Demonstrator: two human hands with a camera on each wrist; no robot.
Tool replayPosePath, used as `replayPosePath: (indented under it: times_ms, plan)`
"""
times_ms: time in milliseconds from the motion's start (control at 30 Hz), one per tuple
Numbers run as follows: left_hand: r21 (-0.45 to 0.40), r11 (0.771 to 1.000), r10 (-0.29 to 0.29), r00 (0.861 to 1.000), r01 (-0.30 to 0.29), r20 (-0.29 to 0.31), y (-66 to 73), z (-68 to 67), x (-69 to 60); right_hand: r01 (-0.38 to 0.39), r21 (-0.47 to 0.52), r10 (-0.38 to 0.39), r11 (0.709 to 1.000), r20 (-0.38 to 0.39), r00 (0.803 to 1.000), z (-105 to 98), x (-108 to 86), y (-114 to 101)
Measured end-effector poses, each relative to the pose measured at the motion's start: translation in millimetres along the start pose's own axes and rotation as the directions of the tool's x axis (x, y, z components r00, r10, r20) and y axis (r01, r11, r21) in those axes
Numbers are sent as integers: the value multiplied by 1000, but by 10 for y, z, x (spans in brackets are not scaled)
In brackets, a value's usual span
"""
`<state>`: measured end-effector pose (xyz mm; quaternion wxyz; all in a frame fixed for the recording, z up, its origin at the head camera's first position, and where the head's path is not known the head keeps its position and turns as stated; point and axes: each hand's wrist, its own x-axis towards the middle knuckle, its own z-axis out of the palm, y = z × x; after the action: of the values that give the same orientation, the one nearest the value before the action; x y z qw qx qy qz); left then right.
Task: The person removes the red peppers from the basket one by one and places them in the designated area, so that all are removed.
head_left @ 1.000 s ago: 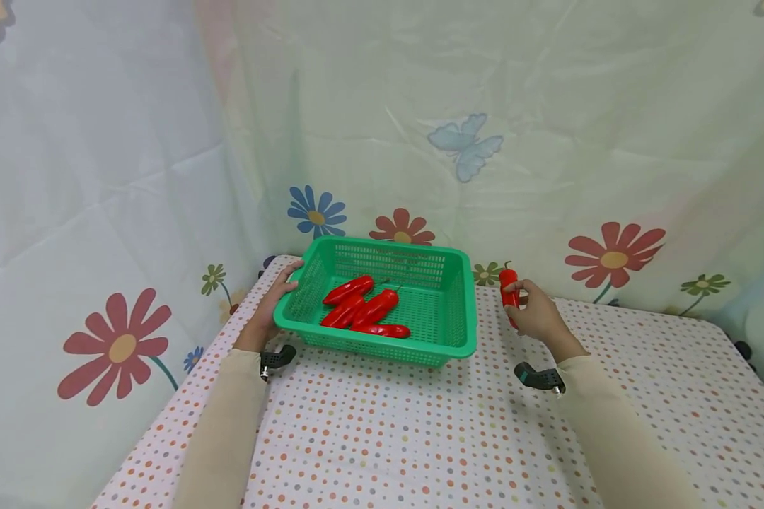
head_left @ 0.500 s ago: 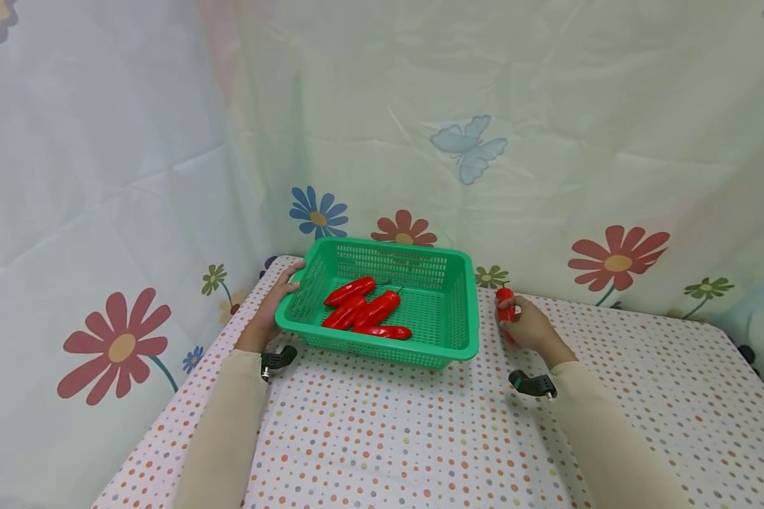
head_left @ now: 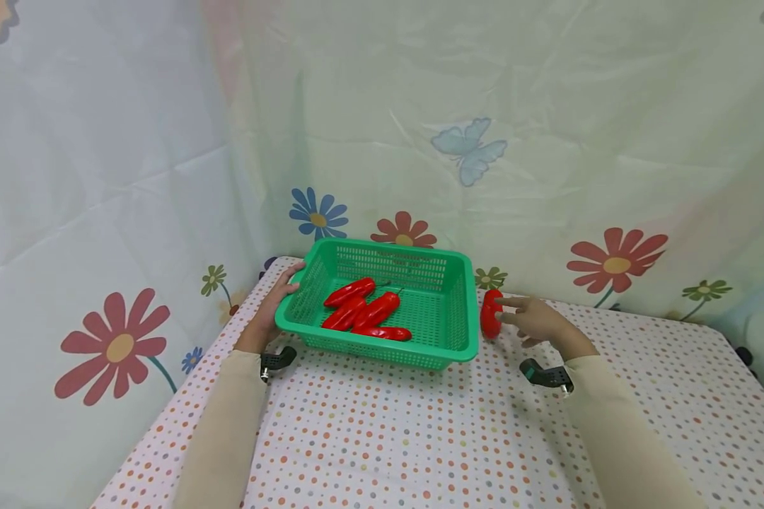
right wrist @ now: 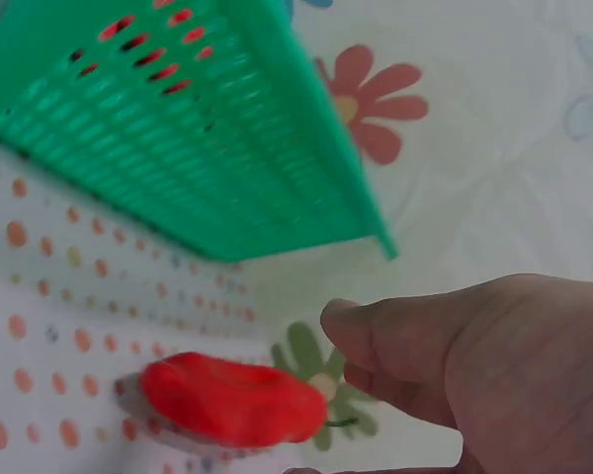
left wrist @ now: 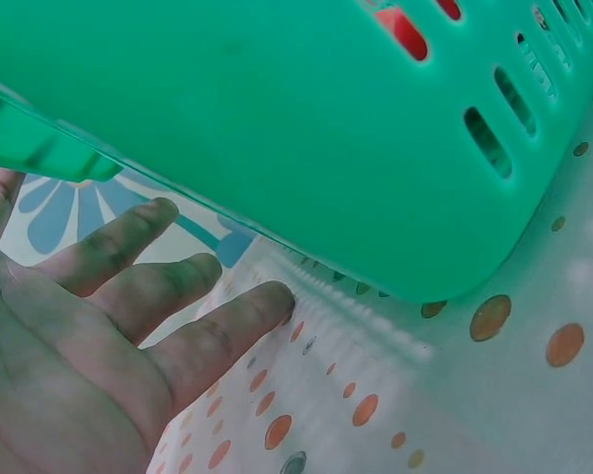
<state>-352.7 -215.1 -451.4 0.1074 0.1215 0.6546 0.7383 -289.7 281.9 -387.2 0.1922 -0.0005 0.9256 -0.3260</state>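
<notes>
A green basket (head_left: 382,345) with slotted walls fills the space between the hands, its near end against the left hand (head_left: 270,305) and its other end a little short of the right hand (head_left: 537,322). Inside lie four red peppers (head_left: 378,309), bunched toward the left hand. The basket's raised wall stands between them and the right hand. Under everything spreads a surface (head_left: 356,431) in a dotted cloth, and beyond both hands hangs a flowered backdrop (head_left: 369,127). A dark device (head_left: 279,358) sits at the left wrist and another (head_left: 544,375) at the right.

The left hand is spread along the basket's side, touching its rim, fingers extended and loosely apart. The right hand has its fingers parted and holds nothing. Just past its fingertips, on the side toward the basket, a single red pepper (head_left: 489,325) lies on the cloth, apart from the basket wall. It is plump, bright and glossy, with a dented, uneven skin and a thin dark green stem aimed away from the person; its finer detail is blurred in the right wrist view.
</notes>
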Motion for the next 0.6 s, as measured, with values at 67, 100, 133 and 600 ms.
replayPosePath:
  times_ms: [67, 100, 133, 600]
  plan:
    - [2, 1000, 1, 1000, -1, -3, 0, -5, -12, 22, 2, -22, 1000, -12, 1000, -33, -60, -105]
    - [3, 1000, 2, 1000, -2, -5, -1, -8, -17, 32, 5, -32, 999, -18, 999, -40, -85, -162]
    - [4, 1000, 4, 1000, -4, -4, -2, -9, -19, 44, 3, -44, 999, -27, 999, -45, -114, -220]
    - [16, 1000, 18, 1000, -18, 4, 10, 12, -24, 359, -138, -378, 923, -159, 912, 231, -340, -1039]
